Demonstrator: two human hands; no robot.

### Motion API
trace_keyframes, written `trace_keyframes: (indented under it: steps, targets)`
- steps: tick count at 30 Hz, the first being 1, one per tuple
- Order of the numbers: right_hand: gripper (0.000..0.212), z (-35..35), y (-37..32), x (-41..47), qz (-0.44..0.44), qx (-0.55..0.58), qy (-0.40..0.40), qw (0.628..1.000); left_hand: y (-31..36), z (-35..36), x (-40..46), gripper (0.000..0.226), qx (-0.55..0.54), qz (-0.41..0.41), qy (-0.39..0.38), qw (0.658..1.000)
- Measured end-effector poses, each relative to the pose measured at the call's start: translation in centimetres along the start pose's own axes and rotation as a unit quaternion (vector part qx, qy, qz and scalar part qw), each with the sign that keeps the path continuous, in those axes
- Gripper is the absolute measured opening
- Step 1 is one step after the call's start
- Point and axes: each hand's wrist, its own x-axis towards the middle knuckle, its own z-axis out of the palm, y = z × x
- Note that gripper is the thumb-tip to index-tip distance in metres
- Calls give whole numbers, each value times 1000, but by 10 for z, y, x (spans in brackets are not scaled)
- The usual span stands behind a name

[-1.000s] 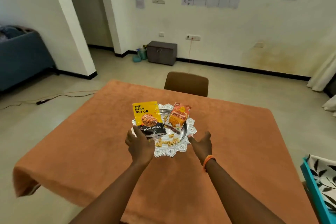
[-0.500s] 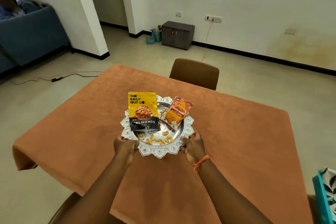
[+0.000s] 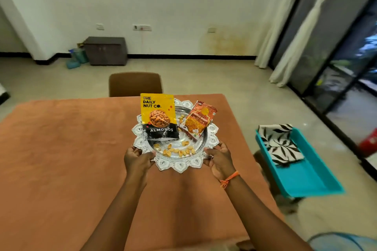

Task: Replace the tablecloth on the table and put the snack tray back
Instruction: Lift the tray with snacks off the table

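Holding: head view, looking down at two bare arms; the left hand (image 3: 138, 159) and the right hand (image 3: 219, 158) each grip the near rim of a silver snack tray (image 3: 179, 164), fingers curled around its scalloped edge, thumbs on top.
Tray position: over the middle of the far half of a table covered by an orange tablecloth (image 3: 67, 149); whether the tray rests on the cloth or is lifted just above it cannot be told from this angle.
Tray contents: a yellow and black almond packet (image 3: 159, 117) on the left side, an orange snack packet (image 3: 199, 121) leaning on the right side with its top past the rim, and loose nuts (image 3: 177, 150) scattered on the near part of the dish.
Surroundings: a brown chair (image 3: 134, 84) at the far side of the table; to the right, well apart from the tray, a turquoise bin (image 3: 310, 175) holding a folded black and white cloth (image 3: 279, 142).
Risk, tilting: both hands grip only the near rim, so the far side may dip; the packets could slide or topple off.
Risk, spilling: the loose nuts would likely roll onto the cloth if the tray jolts.
Risk, cloth: dragging the tray could bunch the tablecloth.
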Motion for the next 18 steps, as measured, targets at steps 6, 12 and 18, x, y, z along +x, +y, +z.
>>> trace_keyframes:
  steps: [6,12,18]
  targets:
    - [49,-121,-58,-23,-76,59,95,991,-47,117,-45,50,31,-35,-140,989]
    - [54,-257,-108,-34,-130,129,203,962,-118,240,-94,49,114,-53,-260,957]
    - [55,-407,-147,-9,-114,126,254,952,-206,364,-131,45,226,-58,-316,920]
